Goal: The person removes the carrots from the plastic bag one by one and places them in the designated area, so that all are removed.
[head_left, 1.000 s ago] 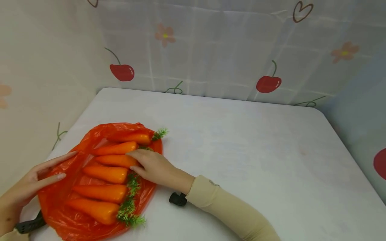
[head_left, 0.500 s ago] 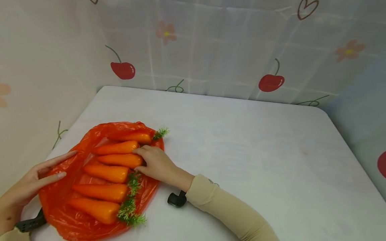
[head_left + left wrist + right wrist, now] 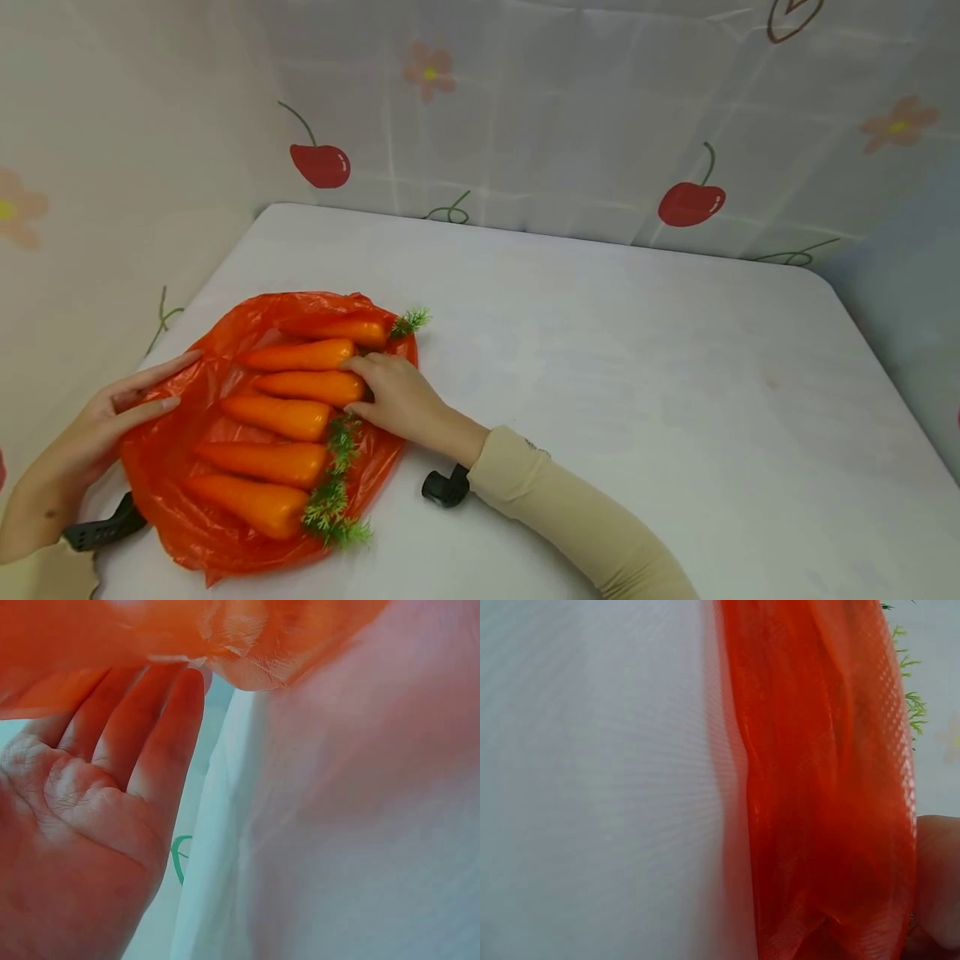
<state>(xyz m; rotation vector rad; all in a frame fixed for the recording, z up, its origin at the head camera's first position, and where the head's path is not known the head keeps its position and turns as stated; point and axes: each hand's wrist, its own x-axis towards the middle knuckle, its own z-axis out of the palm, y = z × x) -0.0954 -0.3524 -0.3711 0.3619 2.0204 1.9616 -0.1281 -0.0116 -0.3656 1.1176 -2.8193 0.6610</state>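
Far left in my head view: a beige sleeve [image 3: 48, 573] and black wrist strap [image 3: 105, 527], then the left hand [image 3: 101, 423], its fingers extended and thumb lying on the near-left side of a red plastic bag [image 3: 153, 471]; the head view gives me only the back of that hand, while the left wrist view shows its palm, with straight fingers running up behind the film and tinted orange through it; I read it as touching the bag, unclenched.

Centre-left: the bag lies spread on the white table [image 3: 600, 375], six orange carrots in a column on it, tips leftward; leafy greens [image 3: 327, 504] spill from the nearer crowns, and the farthest carrot [image 3: 367, 333] has its sprig [image 3: 411, 322] poking past the bag's rim; neither wrist view lets me see a carrot body.

Right of the column: the right hand [image 3: 405, 400] grasps the third carrot [image 3: 311, 386], counted from the far side, at its crown, thumb and finger bracketing it; my right wrist view cannot confirm the grip, showing just a sliver of hand at its edge, the bag's outer wall and green sprigs behind.
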